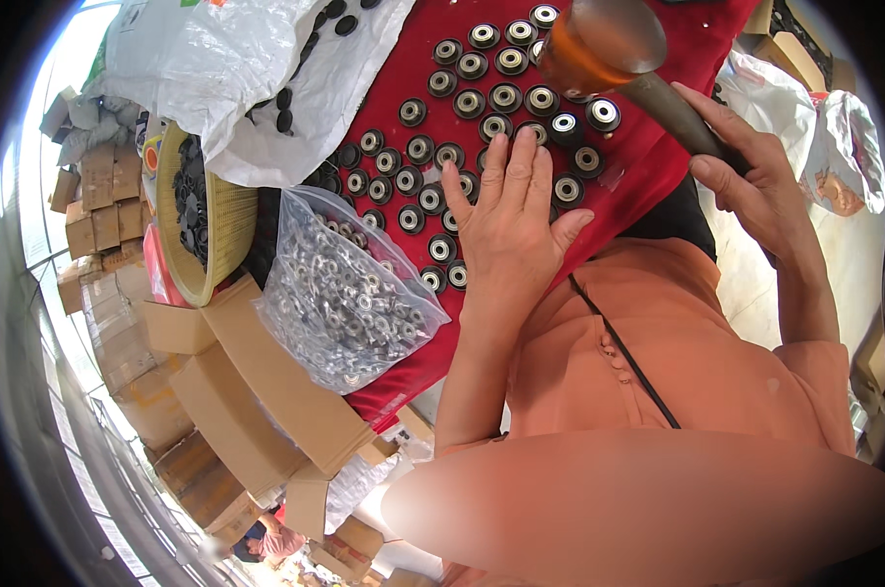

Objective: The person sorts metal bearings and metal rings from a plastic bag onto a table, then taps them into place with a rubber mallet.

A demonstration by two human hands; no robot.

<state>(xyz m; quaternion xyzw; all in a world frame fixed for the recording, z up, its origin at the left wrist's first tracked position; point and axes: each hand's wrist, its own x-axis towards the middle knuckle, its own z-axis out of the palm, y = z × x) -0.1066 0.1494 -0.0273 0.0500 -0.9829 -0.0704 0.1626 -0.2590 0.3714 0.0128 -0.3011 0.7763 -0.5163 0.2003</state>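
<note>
My right hand grips the dark handle of a mallet. Its amber-brown head is raised over the far right part of the red-covered table. My left hand lies palm down with fingers outstretched among black rollers with metal bearings at their centres. Its fingertips reach the rollers at the middle of the group and hide a few of them. Whether they press on one cannot be made out. The rollers stand in loose rows, bearing side up, on the red cloth.
Left of the rollers lies a clear plastic bag full of small metal bearings. Behind it, a yellow basket holds black pieces, beside a white sack with more black discs on it. An open cardboard box and stacked cartons stand at left.
</note>
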